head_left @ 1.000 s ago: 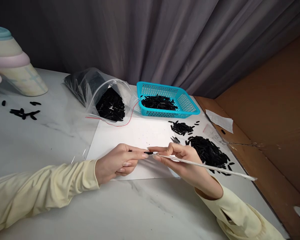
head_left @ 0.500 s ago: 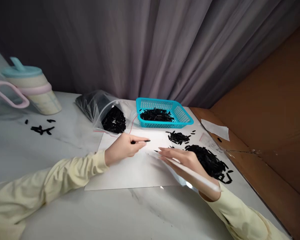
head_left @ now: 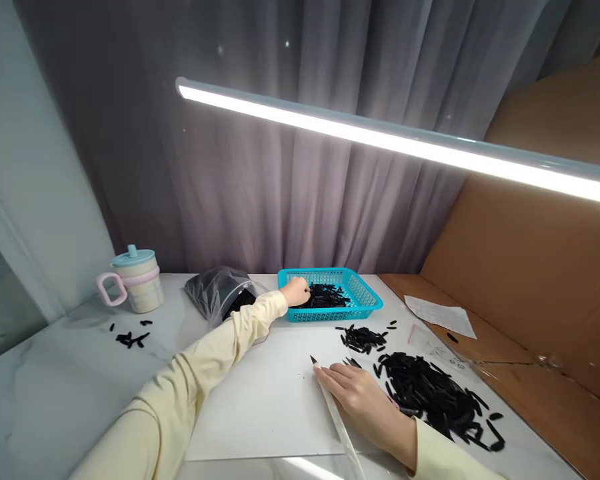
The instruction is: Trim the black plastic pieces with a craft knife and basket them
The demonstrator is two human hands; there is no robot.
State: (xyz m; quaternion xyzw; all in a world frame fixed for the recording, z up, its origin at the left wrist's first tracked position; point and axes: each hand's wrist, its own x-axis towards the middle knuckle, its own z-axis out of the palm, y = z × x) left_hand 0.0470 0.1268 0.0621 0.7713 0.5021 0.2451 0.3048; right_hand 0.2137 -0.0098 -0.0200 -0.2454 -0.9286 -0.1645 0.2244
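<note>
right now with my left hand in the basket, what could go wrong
Your left hand could brush the blue basket's rim and nudge it. The left sleeve lies by the plastic bag's open mouth and might drag it. The dark tip of the white tool in your right hand might mark the white sheet.

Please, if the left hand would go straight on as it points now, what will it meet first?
Most likely the black pieces just ahead of the left hand, inside the blue basket. Its height is unclear; if above them, perhaps the basket's far wall.
</note>
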